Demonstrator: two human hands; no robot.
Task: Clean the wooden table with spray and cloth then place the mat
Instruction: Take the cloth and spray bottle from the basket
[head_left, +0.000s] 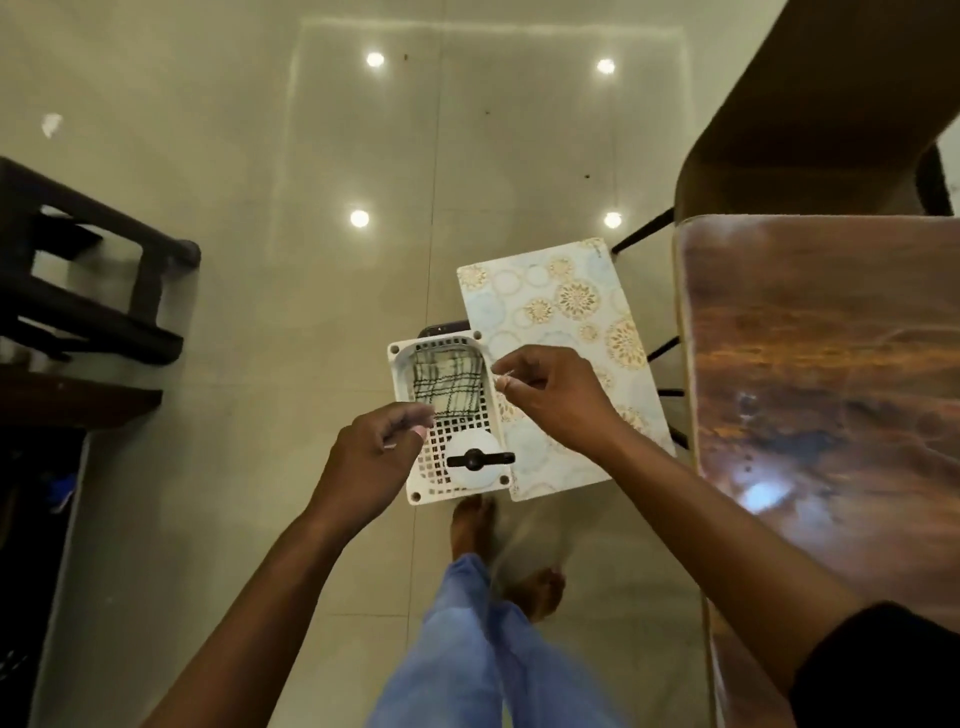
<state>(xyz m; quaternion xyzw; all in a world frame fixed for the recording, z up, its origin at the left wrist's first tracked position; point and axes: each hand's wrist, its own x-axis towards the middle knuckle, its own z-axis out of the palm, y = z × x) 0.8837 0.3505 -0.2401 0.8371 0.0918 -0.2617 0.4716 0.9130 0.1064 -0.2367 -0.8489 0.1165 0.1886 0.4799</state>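
To our right stands the glossy wooden table (831, 374), and on the floor beside it lie the patterned mat (561, 322) and a white basket (448, 415) holding the checked cloth (451, 384) and spray bottle (475, 460). Our left hand (371, 457) and right hand (553, 395) hover over the basket with fingers loosely curled; whether they pinch anything, we cannot tell.

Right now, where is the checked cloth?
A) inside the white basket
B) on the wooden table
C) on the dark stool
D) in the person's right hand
A: the checked cloth lies in the far end of the white basket on the floor, beyond the white spray bottle; both hands hover above the basket and neither holds the cloth.
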